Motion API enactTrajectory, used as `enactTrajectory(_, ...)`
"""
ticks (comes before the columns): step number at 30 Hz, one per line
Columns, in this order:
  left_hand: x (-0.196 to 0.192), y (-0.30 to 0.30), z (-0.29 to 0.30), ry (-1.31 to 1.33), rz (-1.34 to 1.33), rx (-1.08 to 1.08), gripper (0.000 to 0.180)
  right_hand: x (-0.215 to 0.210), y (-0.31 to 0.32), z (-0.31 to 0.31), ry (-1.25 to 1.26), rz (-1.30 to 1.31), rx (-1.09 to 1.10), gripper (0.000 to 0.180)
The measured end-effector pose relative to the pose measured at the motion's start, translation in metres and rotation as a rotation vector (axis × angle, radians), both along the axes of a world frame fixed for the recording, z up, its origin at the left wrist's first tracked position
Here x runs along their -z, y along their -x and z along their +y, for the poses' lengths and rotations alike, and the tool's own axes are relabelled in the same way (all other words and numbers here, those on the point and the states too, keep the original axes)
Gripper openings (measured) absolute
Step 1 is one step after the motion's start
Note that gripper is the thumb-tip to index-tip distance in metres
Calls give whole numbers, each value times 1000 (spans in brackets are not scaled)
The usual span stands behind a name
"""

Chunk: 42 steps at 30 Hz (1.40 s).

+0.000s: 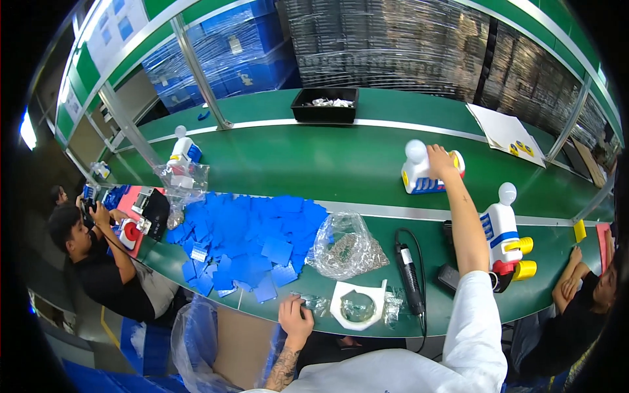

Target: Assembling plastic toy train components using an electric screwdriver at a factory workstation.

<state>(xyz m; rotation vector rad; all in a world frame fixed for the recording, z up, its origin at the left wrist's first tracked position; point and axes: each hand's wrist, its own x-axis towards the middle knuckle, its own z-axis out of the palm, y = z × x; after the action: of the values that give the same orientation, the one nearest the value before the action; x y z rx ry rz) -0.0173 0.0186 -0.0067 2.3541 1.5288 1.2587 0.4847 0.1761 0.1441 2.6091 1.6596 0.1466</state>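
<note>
My right hand (441, 161) reaches far across the green bench, its fingers closed over a white plastic toy (419, 175) with a round white ball on top and blue, yellow and red parts. At the bench's front edge, my left hand (296, 320) rests with fingers apart, holding nothing I can see. Beside its fingertips lie small clear plastic pieces (317, 304). Between my arms sits a white frame (358, 305) with a roll of clear film or tape in its round opening. A second white toy (502, 229) with yellow cylinders stands right of my right forearm.
Left of centre spreads a heap of blue sheets (246, 229), beside a clear bag of small parts (347, 249). A corded black electric screwdriver (410, 278) lies to the right. A black bin (325, 106) stands at the back. Co-workers sit left (98, 262) and right (586, 288).
</note>
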Motion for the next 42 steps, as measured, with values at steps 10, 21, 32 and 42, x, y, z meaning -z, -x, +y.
enactTrajectory(10,6,3,-4,22,-13,39,17,43,28,-120,-423,-46,-111,75)
enactTrajectory(21,-92,-35,4,1080,-1294,874,35,-64,206,-242,-1108,-31,-974,40)
enactTrajectory(32,-136,-28,-25,1164,-1352,902,53,-6,277,-291,-753,2006,-406,72)
enactTrajectory(42,-105,-56,-14,728,-775,596,66,63,285,-260,-586,1738,-158,64)
